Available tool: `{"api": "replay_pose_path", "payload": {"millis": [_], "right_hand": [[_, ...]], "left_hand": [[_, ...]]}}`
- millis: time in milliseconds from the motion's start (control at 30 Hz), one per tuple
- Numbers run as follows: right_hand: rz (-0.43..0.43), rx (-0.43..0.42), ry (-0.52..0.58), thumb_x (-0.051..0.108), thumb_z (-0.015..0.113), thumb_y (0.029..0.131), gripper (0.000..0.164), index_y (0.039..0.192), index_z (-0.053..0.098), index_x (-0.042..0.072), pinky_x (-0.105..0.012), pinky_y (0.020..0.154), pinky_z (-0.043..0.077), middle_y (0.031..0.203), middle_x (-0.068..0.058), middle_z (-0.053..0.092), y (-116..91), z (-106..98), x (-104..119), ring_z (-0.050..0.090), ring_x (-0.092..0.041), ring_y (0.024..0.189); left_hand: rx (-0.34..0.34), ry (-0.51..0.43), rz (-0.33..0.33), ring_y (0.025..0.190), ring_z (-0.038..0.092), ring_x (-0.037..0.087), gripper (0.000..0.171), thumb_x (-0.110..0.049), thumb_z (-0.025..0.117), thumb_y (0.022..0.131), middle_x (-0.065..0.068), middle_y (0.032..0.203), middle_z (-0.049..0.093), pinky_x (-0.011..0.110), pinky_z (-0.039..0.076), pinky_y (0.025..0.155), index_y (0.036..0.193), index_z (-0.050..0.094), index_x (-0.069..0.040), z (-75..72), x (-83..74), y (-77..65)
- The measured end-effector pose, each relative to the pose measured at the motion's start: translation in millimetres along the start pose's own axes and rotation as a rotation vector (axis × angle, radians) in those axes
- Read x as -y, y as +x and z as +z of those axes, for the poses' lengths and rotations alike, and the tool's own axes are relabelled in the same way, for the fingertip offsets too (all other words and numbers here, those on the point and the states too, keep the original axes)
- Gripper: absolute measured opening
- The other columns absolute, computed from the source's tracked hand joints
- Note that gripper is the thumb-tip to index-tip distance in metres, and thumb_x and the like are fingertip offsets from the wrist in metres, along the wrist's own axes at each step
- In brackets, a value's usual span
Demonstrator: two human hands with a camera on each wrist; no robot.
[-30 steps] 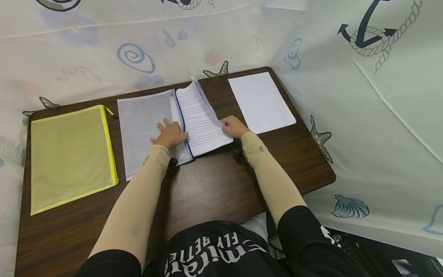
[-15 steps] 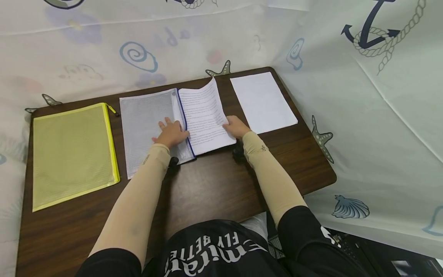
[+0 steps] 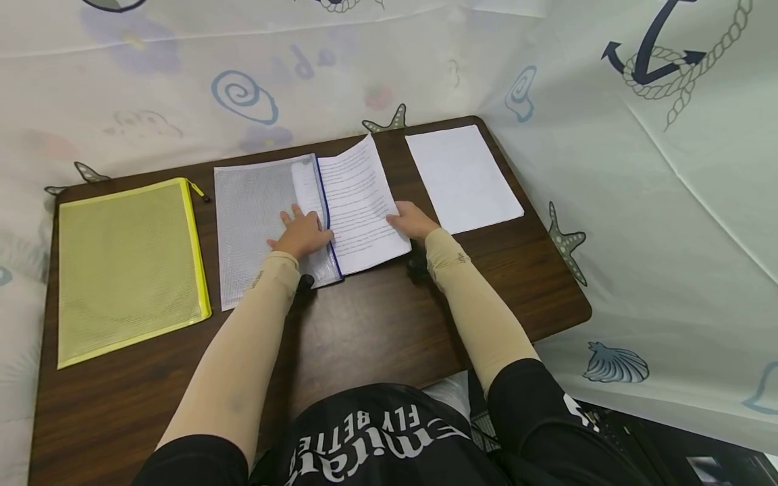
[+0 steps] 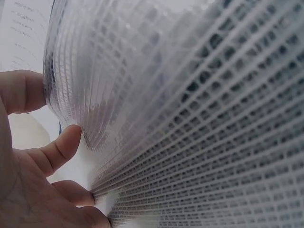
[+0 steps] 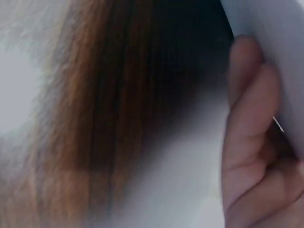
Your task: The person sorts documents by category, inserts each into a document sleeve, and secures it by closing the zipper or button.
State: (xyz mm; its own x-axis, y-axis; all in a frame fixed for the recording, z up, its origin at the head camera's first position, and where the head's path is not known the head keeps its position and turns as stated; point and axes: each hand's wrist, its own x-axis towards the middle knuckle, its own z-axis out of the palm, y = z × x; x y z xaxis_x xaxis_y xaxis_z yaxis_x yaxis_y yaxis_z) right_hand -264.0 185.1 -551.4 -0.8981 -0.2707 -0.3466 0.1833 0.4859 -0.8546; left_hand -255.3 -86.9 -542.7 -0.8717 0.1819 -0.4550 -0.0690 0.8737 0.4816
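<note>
A clear mesh zip pouch [image 3: 249,223] with a blue zipper edge lies near the middle of the table. A stack of printed sheets [image 3: 358,209] is partly inside it, its left part showing through the mesh and its far right corner curling up. My left hand [image 3: 300,235] rests on the pouch with fingers spread, the thumb at the blue edge. In the left wrist view its fingertips [image 4: 71,137] touch the bulging mesh [image 4: 199,118]. My right hand [image 3: 413,221] grips the right edge of the sheets. In the right wrist view its fingers [image 5: 251,104] curl under the paper [image 5: 285,52].
A yellow mesh zip pouch [image 3: 130,270] lies flat at the left of the brown table [image 3: 365,324]. A blank white stack of paper [image 3: 464,179] lies at the back right. A patterned curtain [image 3: 377,61] hangs behind the table.
The printed sheets have moved a little left, with more of them showing under the mesh. Their curled far corner has flattened somewhat. My left hand stays on the pouch.
</note>
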Motion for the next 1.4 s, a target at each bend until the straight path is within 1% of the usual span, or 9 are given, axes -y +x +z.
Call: {"api": "replay_pose_path", "payload": {"millis": [67, 133, 267, 467, 733, 867, 1067, 1200, 1400], "right_hand": [[0.023, -0.002, 0.062, 0.016, 0.045, 0.109, 0.037, 0.141, 0.051, -0.002, -0.038, 0.083, 0.055, 0.119, -0.019, 0.066, -1, -2, -2, 0.067, -0.027, 0.099], [0.045, -0.01, 0.082, 0.018, 0.046, 0.109, 0.039, 0.142, 0.05, -0.002, -0.037, 0.084, 0.055, 0.121, -0.018, 0.065, -2, -5, -4, 0.066, -0.026, 0.101], [0.077, -0.024, 0.108, 0.01, 0.05, 0.107, 0.041, 0.144, 0.048, -0.004, -0.037, 0.082, 0.058, 0.123, -0.019, 0.065, -2, -10, -9, 0.066, -0.027, 0.104], [0.047, -0.02, 0.115, 0.0, 0.053, 0.103, 0.042, 0.145, 0.048, -0.007, -0.035, 0.083, 0.059, 0.127, -0.023, 0.066, -3, -7, -13, 0.069, -0.031, 0.107], [-0.034, 0.012, 0.094, 0.0, 0.049, 0.105, 0.043, 0.148, 0.047, -0.005, -0.036, 0.086, 0.058, 0.131, -0.022, 0.065, 2, 6, -2, 0.068, -0.03, 0.11], [-0.008, 0.006, 0.076, 0.003, 0.048, 0.106, 0.045, 0.151, 0.043, -0.002, -0.035, 0.086, 0.057, 0.133, -0.02, 0.064, 3, 10, -2, 0.067, -0.028, 0.111], [0.019, -0.028, 0.113, 0.004, 0.051, 0.106, 0.063, 0.162, 0.023, 0.008, -0.032, 0.079, 0.054, 0.139, -0.023, 0.059, 1, 10, -7, 0.068, -0.028, 0.105], [0.003, -0.027, 0.103, 0.003, 0.052, 0.105, 0.066, 0.163, 0.021, 0.01, -0.029, 0.077, 0.053, 0.14, -0.023, 0.059, 1, 11, -10, 0.069, -0.027, 0.102], [-0.01, -0.015, 0.127, 0.0, 0.05, 0.105, 0.066, 0.163, 0.021, 0.01, -0.03, 0.079, 0.054, 0.139, -0.023, 0.06, 0, 12, -12, 0.068, -0.025, 0.106]], "left_hand": [[-0.005, 0.003, -0.003, 0.147, -0.023, 0.051, 0.037, -0.039, 0.048, 0.093, 0.025, 0.164, -0.02, 0.092, -0.001, 0.091, 0.11, 0.05, -0.006, -0.5, -0.2, 0.2], [-0.008, 0.003, -0.005, 0.147, -0.023, 0.051, 0.037, -0.039, 0.048, 0.093, 0.025, 0.164, -0.02, 0.092, -0.001, 0.091, 0.11, 0.05, -0.006, -1.0, -0.2, 0.4], [-0.009, 0.002, -0.003, 0.147, -0.022, 0.052, 0.038, -0.038, 0.048, 0.093, 0.025, 0.164, -0.021, 0.093, -0.001, 0.09, 0.111, 0.05, -0.005, -1.8, -0.5, 0.4], [-0.006, -0.002, 0.006, 0.147, -0.022, 0.052, 0.038, -0.038, 0.049, 0.093, 0.025, 0.164, -0.021, 0.093, -0.001, 0.09, 0.111, 0.05, -0.005, -2.9, -1.5, -0.9], [-0.023, -0.002, 0.002, 0.147, -0.021, 0.053, 0.036, -0.037, 0.049, 0.092, 0.026, 0.164, -0.02, 0.092, -0.001, 0.091, 0.108, 0.049, -0.006, -4.7, -1.0, -2.2], [-0.024, -0.008, 0.004, 0.147, -0.021, 0.053, 0.036, -0.037, 0.049, 0.091, 0.026, 0.164, -0.019, 0.092, -0.002, 0.091, 0.108, 0.049, -0.005, -3.7, -1.0, -1.7], [-0.033, -0.008, 0.01, 0.146, -0.021, 0.054, 0.038, -0.036, 0.048, 0.091, 0.027, 0.164, -0.02, 0.093, -0.001, 0.091, 0.111, 0.05, -0.004, -0.6, -0.7, -0.7], [-0.036, -0.012, 0.007, 0.147, -0.021, 0.054, 0.037, -0.036, 0.048, 0.091, 0.027, 0.164, -0.019, 0.093, -0.001, 0.091, 0.11, 0.05, -0.004, -0.2, -1.7, -2.1], [-0.024, -0.018, -0.002, 0.147, -0.021, 0.052, 0.036, -0.036, 0.048, 0.091, 0.026, 0.164, -0.02, 0.092, -0.001, 0.093, 0.11, 0.05, -0.005, 0.7, -1.8, -3.6]]}}
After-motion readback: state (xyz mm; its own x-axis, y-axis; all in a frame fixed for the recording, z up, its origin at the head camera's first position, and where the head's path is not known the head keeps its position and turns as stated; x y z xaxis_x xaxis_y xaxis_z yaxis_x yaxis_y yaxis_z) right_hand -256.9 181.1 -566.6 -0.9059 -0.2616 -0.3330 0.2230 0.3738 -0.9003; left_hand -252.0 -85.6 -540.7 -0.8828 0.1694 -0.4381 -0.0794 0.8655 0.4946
